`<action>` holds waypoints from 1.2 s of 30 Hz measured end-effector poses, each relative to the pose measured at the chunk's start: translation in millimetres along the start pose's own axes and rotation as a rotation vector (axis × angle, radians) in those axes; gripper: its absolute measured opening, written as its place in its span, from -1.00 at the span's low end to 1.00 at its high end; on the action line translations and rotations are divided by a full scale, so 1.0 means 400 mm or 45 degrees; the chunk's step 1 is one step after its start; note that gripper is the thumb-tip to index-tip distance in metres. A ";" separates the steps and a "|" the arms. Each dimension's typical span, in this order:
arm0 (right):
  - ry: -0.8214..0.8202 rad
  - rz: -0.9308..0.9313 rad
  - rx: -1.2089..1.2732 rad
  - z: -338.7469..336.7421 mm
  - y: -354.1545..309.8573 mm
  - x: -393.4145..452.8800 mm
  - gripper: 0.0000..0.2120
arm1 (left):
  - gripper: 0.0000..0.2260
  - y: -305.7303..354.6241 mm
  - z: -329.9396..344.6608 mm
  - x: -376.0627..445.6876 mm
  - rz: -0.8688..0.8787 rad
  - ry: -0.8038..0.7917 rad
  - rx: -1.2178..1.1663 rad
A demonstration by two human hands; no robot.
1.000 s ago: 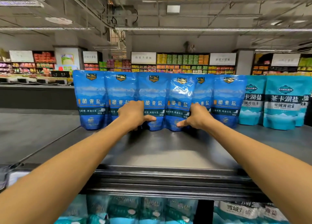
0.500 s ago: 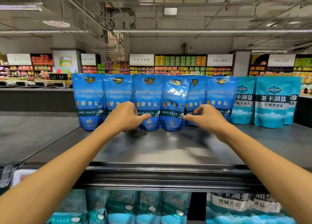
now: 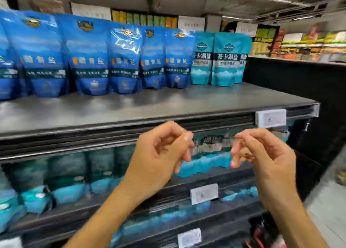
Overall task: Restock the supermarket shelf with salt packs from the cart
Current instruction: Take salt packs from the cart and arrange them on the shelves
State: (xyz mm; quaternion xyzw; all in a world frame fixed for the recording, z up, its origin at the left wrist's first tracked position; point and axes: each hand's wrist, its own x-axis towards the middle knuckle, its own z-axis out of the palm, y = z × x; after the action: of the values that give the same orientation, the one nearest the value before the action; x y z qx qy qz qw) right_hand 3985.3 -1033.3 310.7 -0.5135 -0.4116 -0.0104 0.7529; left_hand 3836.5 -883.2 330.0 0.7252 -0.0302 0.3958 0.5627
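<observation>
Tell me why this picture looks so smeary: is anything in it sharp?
Head view: motion blur throughout, worst on the lower-shelf packs and both hands; the blue salt packs stay fairly readable, with glare on one crinkled pack; wide-angle lens bends the top shelf.

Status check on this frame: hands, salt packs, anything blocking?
Left hand and right hand both empty, fingers loosely curled, below the top shelf edge. Blue salt packs upright in a row at the back. Shelf front bare, nothing blocking.

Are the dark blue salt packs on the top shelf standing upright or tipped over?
Upright: the dark blue salt packs stand on their bases in a row on the top shelf.
</observation>
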 end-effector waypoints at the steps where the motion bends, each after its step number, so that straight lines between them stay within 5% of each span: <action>1: 0.078 0.038 -0.048 -0.041 0.012 -0.046 -0.73 | -0.75 -0.047 0.046 -0.030 -0.050 -0.055 -0.092; 9: 0.811 0.415 -0.435 -0.401 0.041 -0.482 -0.84 | -0.77 -0.361 0.457 -0.279 -0.691 -0.655 -0.365; 17: 1.458 0.834 -0.593 -0.706 0.021 -0.885 -0.83 | -0.80 -0.472 0.834 -0.498 -1.123 -1.245 -0.174; 21: 1.672 1.052 -0.649 -0.835 0.054 -1.060 -0.81 | -0.81 -0.573 0.996 -0.636 -1.155 -1.496 0.129; 28: 1.751 1.677 -0.464 -1.033 0.256 -1.399 -0.79 | -0.83 -0.812 1.183 -0.846 -1.640 -1.429 0.439; 36: 1.465 2.202 -0.458 -1.128 0.563 -1.675 -0.68 | -0.73 -1.166 1.298 -1.057 -1.613 -1.438 0.723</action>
State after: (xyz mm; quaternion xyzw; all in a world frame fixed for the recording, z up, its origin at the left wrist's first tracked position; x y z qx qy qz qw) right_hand 3915.8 -1552.3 -344.4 -0.6540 0.5217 0.2270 0.4986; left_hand 4055.3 -1319.1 -324.3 0.8045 0.2025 -0.4126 0.3761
